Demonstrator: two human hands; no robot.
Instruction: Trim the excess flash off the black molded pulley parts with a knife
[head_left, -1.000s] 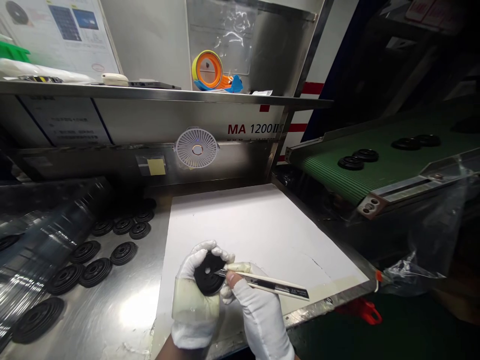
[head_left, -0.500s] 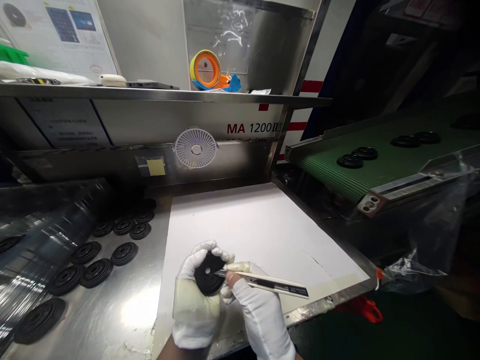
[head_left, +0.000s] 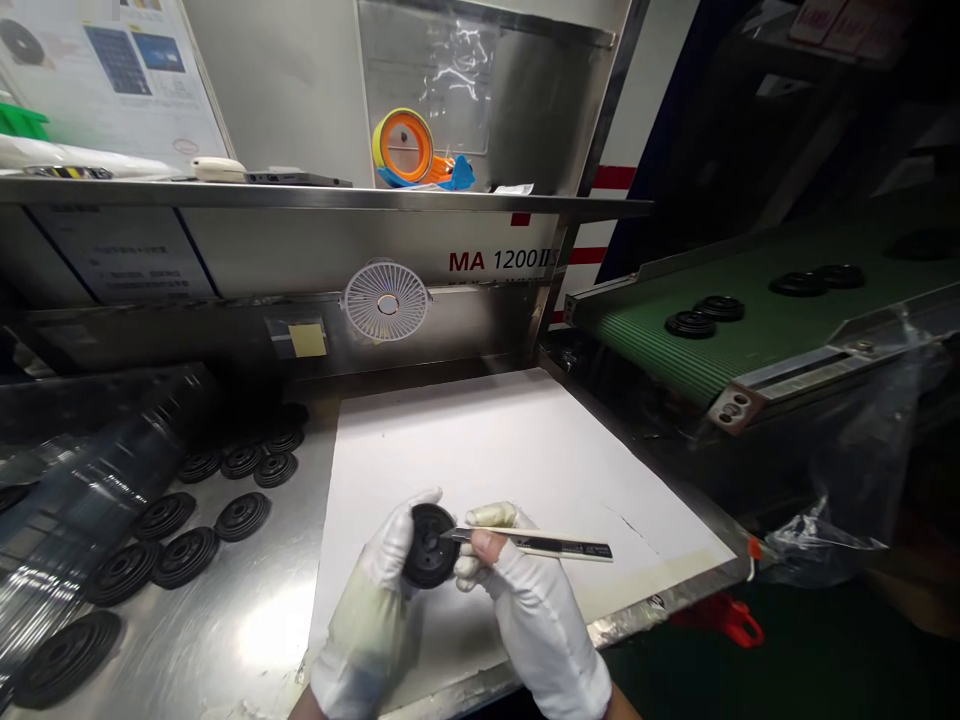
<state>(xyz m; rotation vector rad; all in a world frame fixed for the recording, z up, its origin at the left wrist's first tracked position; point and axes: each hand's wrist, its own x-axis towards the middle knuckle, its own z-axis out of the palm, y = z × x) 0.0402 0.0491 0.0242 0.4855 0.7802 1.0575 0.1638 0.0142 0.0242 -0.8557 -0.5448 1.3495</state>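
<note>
Both hands wear white cloth gloves and work low at centre frame, above a white sheet (head_left: 480, 450) laid on the stainless steel desk (head_left: 225, 640). The left hand (head_left: 367, 625) is clamped on a black ribbed disc (head_left: 429, 547), which it holds up on edge, clear of the sheet. The right hand (head_left: 538, 620) is clamped on a slim craft knife (head_left: 559, 545), with its metal blade tip against the disc's right side.

Further black discs (head_left: 185, 557) lie in rows on the desk at lower left, beside a clear plastic sheet (head_left: 97, 490). More discs (head_left: 718, 308) sit on a green conveyor belt (head_left: 720, 350) at right. A metal shelf (head_left: 300, 197) runs across the upper frame, carrying an orange-and-yellow tape dispenser (head_left: 403, 148). Below it hangs a small white fan (head_left: 385, 302).
</note>
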